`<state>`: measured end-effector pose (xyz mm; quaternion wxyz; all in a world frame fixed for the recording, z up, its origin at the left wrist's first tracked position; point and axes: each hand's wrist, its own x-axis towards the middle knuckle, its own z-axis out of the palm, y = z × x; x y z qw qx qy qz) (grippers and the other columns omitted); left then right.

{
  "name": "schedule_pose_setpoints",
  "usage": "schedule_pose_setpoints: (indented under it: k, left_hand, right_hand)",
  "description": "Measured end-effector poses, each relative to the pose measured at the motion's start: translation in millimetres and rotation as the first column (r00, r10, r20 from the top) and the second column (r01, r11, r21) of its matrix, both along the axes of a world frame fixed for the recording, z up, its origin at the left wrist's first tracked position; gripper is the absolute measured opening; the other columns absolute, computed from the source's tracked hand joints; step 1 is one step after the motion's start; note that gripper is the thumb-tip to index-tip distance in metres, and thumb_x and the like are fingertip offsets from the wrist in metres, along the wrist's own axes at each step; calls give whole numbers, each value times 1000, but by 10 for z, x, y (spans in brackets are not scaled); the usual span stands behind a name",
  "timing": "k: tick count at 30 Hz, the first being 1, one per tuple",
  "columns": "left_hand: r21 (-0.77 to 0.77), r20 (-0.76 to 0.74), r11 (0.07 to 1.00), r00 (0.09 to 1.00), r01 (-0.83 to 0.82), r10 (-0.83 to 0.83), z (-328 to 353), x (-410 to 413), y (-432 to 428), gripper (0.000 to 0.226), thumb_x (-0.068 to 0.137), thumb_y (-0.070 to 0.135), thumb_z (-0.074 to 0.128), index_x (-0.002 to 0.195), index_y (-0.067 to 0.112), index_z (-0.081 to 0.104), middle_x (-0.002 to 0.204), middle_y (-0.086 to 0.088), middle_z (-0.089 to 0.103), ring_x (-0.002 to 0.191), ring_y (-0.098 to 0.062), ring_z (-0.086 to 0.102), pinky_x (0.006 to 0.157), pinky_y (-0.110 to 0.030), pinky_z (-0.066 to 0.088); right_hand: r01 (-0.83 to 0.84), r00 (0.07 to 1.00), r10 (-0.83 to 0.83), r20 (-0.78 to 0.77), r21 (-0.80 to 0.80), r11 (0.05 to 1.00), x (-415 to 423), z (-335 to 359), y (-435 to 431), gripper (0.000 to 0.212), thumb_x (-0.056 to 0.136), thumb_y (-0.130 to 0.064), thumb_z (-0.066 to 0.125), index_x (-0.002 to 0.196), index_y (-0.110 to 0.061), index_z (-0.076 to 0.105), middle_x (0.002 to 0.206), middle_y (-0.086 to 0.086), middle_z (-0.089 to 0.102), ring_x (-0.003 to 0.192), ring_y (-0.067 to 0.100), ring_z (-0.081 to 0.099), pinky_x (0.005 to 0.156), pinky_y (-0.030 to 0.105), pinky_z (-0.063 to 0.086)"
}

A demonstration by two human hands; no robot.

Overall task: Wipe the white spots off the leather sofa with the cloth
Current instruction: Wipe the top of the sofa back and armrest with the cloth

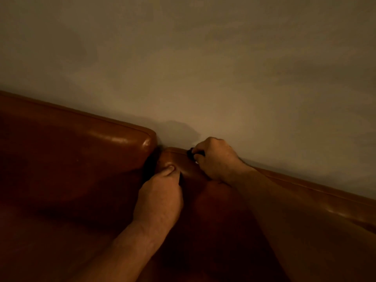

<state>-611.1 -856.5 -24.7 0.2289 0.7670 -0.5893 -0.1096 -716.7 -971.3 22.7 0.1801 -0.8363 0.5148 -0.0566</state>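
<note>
Starting at the left of the head view, the brown leather sofa [71, 151] shows a raised back cushion [114, 147] with a rounded, glossy corner, set against a plain pale wall [223, 68]. The light is dim, and no white spots can be made out on the leather. A dark gap [149, 165] separates this cushion from the lower back section [179, 159] to its right.

Left hand [160, 192]: knuckles up, fingers curled inward, thumb tip pressed onto the leather of the lower section just beside the gap. Whether anything is held in the curled fingers cannot be told; a thin dark edge shows at the thumb side, unidentifiable.

Right hand [215, 157]: resting on the top edge of the lower back section, near the wall, fingers clenched around a small dark object [191, 152] that protrudes at the fingertips. Its material is not discernible, so it cannot be confirmed as the cloth.

Further right, the sofa's top edge [315, 190] runs down along the wall, with the right forearm [284, 210] lying over the leather.
</note>
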Motion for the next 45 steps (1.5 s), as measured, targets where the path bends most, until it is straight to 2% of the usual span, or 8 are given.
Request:
schedule_pose_setpoints:
  k: [6, 11, 25, 27, 31, 36, 41, 45]
  left_hand:
    - [-14, -15, 999, 999, 33, -33, 13, 18, 22, 46, 94, 14, 42, 139, 25, 44, 148, 8, 40, 128, -11, 47, 103, -25, 41]
    - [26, -21, 999, 999, 40, -39, -10, 33, -11, 51, 93, 14, 47, 142, 25, 39, 151, 8, 35, 134, -10, 40, 108, -27, 38]
    - [31, 18, 999, 999, 39, -39, 45, 71, -11, 45, 93, 13, 47, 137, 25, 47, 146, 9, 43, 127, -11, 48, 102, -30, 46]
    - [70, 44, 997, 998, 37, -40, 71, 48, -11, 45, 94, 13, 46, 137, 25, 46, 143, 7, 46, 123, -14, 52, 98, -32, 48]
    - [130, 78, 991, 997, 0, -11, 102, 8, -34, 39, 92, 14, 48, 130, 24, 50, 134, 3, 53, 115, -17, 57, 94, -33, 51]
    - [153, 126, 987, 992, -39, 20, 105, -98, -75, 36, 93, 16, 49, 128, 22, 53, 137, 2, 50, 116, -21, 55, 93, -35, 51]
    - [129, 135, 986, 987, -102, 84, 174, -242, -50, 34, 93, 16, 46, 126, 22, 53, 123, 0, 57, 104, -22, 60, 79, -31, 51]
    - [102, 126, 991, 989, -88, 75, 233, -338, -33, 33, 93, 14, 47, 124, 21, 55, 127, 1, 57, 110, -23, 59, 85, -34, 53]
  right_hand:
    - [5, 913, -50, 405, 112, 994, -49, 137, -87, 16, 92, -24, 57, 100, -25, 70, 92, -6, 68, 81, 8, 60, 62, 15, 43]
    - [45, 991, -54, 122, 82, 996, -63, -18, -263, 17, 89, -26, 55, 97, -31, 69, 106, 1, 67, 90, 17, 60, 73, 28, 51]
    - [-291, 955, 285, 83, 60, 955, -479, 50, 333, 17, 86, -21, 60, 98, -27, 71, 102, -9, 68, 88, 5, 62, 78, 28, 53]
    - [-193, 967, 166, 195, 127, 973, -543, 103, 301, 16, 88, -19, 61, 96, -28, 71, 92, -9, 68, 78, 6, 62, 64, 23, 49]
    - [140, 951, -114, 286, -71, 988, -532, 23, 28, 18, 92, -23, 56, 106, -28, 67, 110, -7, 59, 95, 12, 54, 79, 24, 43]
    - [139, 961, -100, 256, -139, 980, -440, -284, 185, 20, 94, -26, 51, 108, -28, 65, 114, -3, 62, 104, 19, 53, 92, 36, 44]
    - [96, 786, -102, 609, 42, 994, -597, -256, 367, 14, 90, -17, 58, 94, -26, 68, 82, -9, 68, 74, 3, 62, 71, 22, 49]
    - [337, 510, -308, 803, 142, 931, -939, -51, 238, 12, 92, -12, 57, 91, -20, 67, 77, -6, 68, 71, 9, 63, 67, 26, 51]
